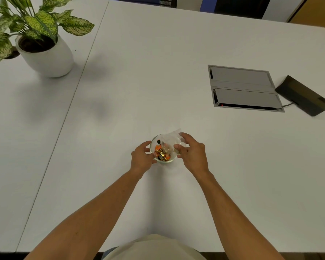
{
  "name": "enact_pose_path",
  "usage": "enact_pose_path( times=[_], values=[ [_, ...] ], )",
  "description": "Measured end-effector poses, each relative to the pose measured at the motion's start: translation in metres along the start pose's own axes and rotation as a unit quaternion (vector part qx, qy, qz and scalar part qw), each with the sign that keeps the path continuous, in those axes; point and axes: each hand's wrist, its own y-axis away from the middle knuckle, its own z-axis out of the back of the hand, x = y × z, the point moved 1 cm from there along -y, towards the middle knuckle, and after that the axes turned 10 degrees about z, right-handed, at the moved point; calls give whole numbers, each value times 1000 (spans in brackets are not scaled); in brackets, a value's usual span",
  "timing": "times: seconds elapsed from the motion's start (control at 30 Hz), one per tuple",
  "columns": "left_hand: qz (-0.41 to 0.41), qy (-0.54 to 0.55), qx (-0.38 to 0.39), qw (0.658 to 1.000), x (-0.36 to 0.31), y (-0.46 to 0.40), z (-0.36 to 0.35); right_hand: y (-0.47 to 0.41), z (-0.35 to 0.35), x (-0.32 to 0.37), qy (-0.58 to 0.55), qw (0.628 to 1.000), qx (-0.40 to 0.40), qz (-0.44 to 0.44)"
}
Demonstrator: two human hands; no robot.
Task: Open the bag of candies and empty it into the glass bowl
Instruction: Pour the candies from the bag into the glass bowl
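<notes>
A small glass bowl (154,140) stands on the white table in front of me, holding several wrapped candies (162,153) in orange, gold and dark wrappers. My left hand (142,158) cups the bowl's left side, fingers on its rim. My right hand (192,151) pinches a clear plastic bag (174,138) tilted over the bowl's right half. The bag looks nearly empty; its mouth is hidden among the candies.
A potted plant in a white pot (47,53) stands at the far left. A grey cable hatch (244,89) is set into the table at the right, with a black box (301,95) and its cable beside it. A table seam (71,102) runs diagonally on the left.
</notes>
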Motion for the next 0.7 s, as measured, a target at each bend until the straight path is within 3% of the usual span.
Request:
enact_pose_path(
  times=[0.2,0.5,0.7],
  values=[
    [4,3,1,1000,2,-1,0,-1,-1,3,69,997,0,21],
    [-3,5,8,1000,4,-3,1,-2,8,1,61,996,63,-28],
    [-13,-15,4,1000,5,-5,1,-3,10,2,47,999,5,-14]
  ],
)
